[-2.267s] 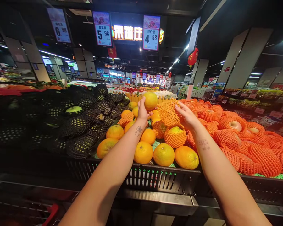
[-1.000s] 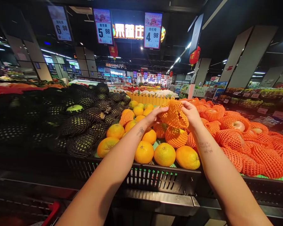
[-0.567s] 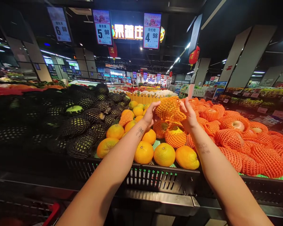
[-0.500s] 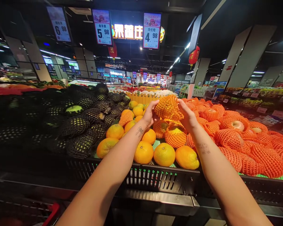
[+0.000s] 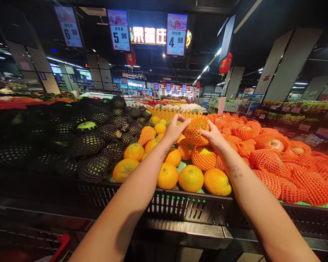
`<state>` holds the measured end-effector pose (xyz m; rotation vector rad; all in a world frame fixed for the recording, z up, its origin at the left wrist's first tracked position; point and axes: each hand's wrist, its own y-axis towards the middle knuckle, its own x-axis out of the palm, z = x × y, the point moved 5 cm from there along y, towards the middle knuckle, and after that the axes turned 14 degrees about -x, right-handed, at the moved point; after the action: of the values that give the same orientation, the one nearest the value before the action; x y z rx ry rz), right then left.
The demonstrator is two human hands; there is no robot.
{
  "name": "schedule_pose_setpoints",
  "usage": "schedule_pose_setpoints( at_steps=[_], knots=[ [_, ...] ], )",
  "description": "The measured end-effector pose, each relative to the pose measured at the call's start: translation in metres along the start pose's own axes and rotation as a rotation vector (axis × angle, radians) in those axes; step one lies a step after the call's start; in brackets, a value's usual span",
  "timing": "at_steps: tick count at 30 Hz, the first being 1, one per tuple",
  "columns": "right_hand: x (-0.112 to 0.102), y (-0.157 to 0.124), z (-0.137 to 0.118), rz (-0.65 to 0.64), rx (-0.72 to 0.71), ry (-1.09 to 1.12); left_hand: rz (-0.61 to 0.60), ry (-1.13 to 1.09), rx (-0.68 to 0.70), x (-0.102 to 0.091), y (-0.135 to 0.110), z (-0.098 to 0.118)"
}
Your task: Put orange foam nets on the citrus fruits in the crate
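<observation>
An orange in an orange foam net [image 5: 196, 130] is held up over the fruit display. My right hand [image 5: 213, 135] grips it from the right, thumb across its front. On its left, my left hand [image 5: 175, 130] has its thumb and fingers parted, with the thumb tip at the net's upper left edge; whether it touches, I cannot tell. Just below lie two more netted oranges, one in front [image 5: 203, 158] and one to its left [image 5: 186, 148]. Bare oranges [image 5: 190, 178] line the front of the black crate [image 5: 177, 205].
Dark-netted green fruit [image 5: 95, 145] is heaped on the left. Apples in red-orange foam nets [image 5: 270, 160] fill the right side. A metal rail [image 5: 186, 233] runs below the crate. A red-handled cart [image 5: 60, 245] stands at lower left. Price screens [image 5: 176, 34] hang overhead.
The netted orange has come down slightly and turned in the hands. My left hand has loosened from its side, and my right thumb has moved across its front.
</observation>
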<state>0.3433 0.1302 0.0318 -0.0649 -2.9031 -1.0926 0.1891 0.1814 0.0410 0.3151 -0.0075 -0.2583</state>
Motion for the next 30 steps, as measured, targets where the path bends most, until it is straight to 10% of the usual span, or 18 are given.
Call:
schedule_pose_setpoints(
  at_steps=[7, 17, 30],
  knots=[
    [0.000, 0.000, 0.002, -0.012, 0.006, 0.057, -0.057, 0.000, 0.049, -0.001, -0.002, 0.012],
    [0.011, -0.008, -0.017, 0.009, 0.182, 0.166, 0.052, -0.115, -0.216, -0.003, 0.003, 0.003],
    [-0.006, 0.003, -0.010, 0.196, 0.139, 0.339, -0.222, -0.220, -0.113, 0.002, -0.001, 0.007]
  ],
)
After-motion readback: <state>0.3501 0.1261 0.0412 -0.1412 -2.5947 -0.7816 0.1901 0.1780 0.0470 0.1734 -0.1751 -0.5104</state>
